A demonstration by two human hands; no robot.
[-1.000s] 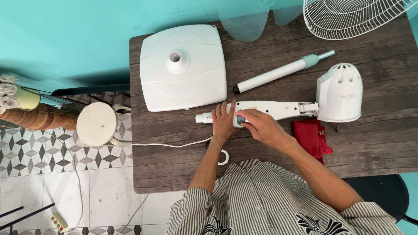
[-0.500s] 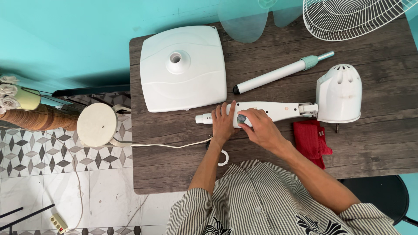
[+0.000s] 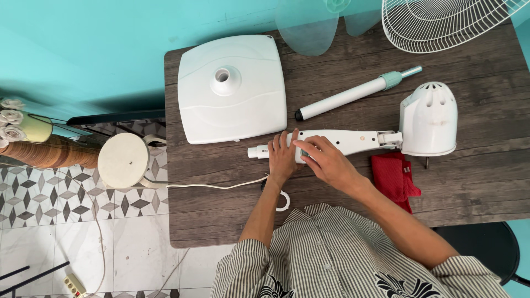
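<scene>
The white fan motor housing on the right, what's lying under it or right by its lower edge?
The motor housing rests on the dark wood table. A red cloth lies just below its lower edge, partly tucked toward it. Whatever lies directly beneath the housing is covered.

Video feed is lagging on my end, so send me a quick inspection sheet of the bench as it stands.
Surface: dark wooden table, crowded.
Job's things: white fan neck with motor housing lying flat; square white base; white pole.
Clutter: red cloth; wire grille; clear blades.
Hands: left hand and right hand both on the neck's control end.
Cables: white cord running off the table's left edge.
Surroundings: turquoise wall, patterned tile floor, round white stool.
</scene>
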